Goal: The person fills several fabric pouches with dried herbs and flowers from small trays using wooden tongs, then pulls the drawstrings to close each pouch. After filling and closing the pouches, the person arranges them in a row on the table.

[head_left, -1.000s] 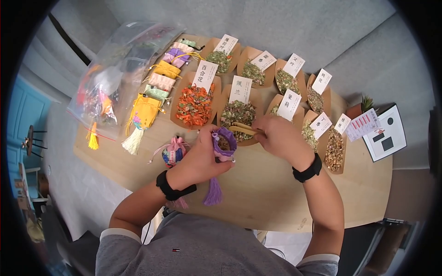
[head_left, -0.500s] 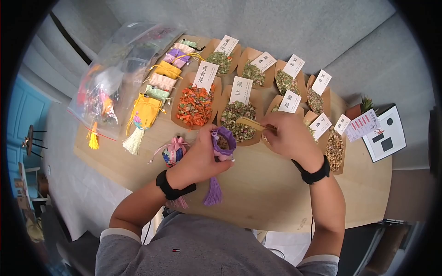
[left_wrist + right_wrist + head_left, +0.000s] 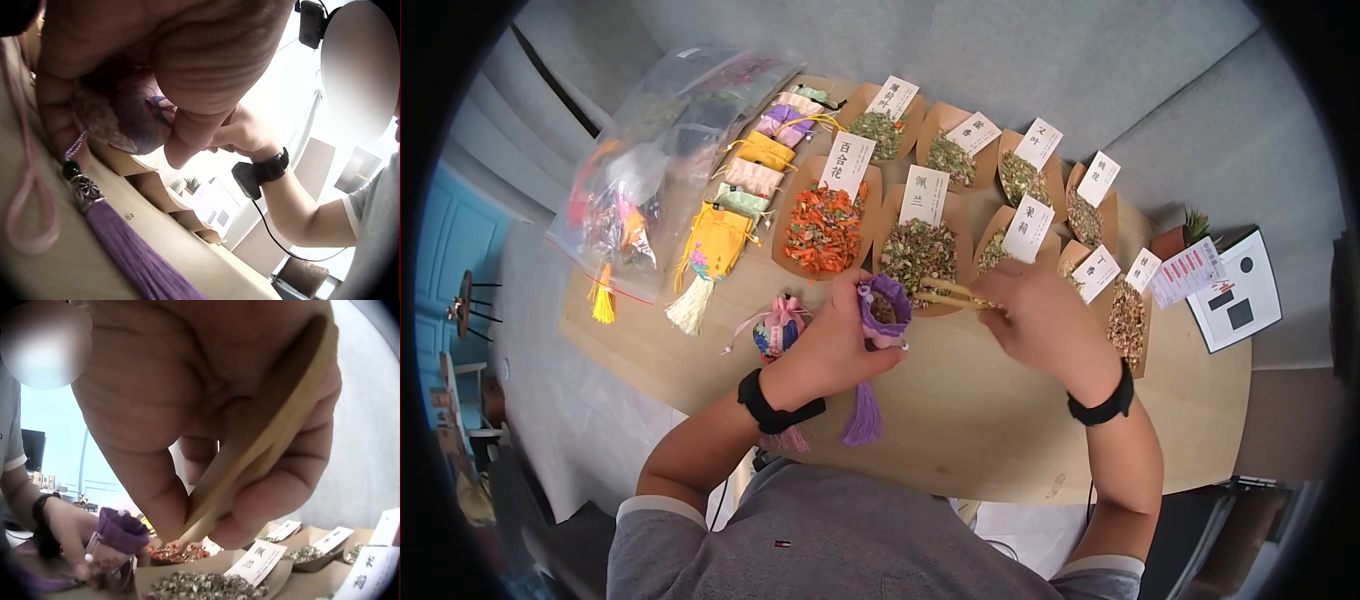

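two hands show on my feed: the left hand [image 3: 825,345] curls its fingers round an open purple drawstring pouch [image 3: 886,312], held over the tabletop [image 3: 990,420] between its near edge and a paper tray [image 3: 963,225] of dried herbs; the right hand [image 3: 1050,322] pinches wooden tongs [image 3: 950,293], tips over that tray.

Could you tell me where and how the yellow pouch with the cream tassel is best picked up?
I would pinch the yellow pouch across the middle of its body, coming from above on the near side. It lies flat with both long edges exposed, while the green pouch crowds its top and the cream tassel trails from its near end.
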The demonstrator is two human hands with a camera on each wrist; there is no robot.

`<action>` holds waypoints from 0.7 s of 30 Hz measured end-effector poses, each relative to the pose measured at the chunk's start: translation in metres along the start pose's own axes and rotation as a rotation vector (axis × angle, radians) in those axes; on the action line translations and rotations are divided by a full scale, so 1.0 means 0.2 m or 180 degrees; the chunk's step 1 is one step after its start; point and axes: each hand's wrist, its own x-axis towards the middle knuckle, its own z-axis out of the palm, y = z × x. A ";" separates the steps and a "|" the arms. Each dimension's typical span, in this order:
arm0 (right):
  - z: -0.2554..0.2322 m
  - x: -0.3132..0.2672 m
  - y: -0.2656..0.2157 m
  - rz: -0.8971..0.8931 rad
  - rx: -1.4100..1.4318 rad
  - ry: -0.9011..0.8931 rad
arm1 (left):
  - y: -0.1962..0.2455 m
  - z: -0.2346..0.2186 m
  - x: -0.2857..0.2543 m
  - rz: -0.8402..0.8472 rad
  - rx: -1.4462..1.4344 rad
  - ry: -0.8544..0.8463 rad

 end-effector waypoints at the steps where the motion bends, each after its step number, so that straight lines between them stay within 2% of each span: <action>1: 0.04 -0.01 0.00 -0.0198 -0.0166 -0.0095 | 0.00 0.00 0.00 -0.0015 -0.0029 -0.0026; 10: 0.18 0.03 0.05 0.0050 -0.0928 0.0119 | 0.01 0.00 0.00 -0.0031 0.0177 -0.0004; 21: 0.20 0.07 0.09 0.0101 -0.0716 0.0130 | 0.00 0.00 0.01 0.0007 0.0103 0.0011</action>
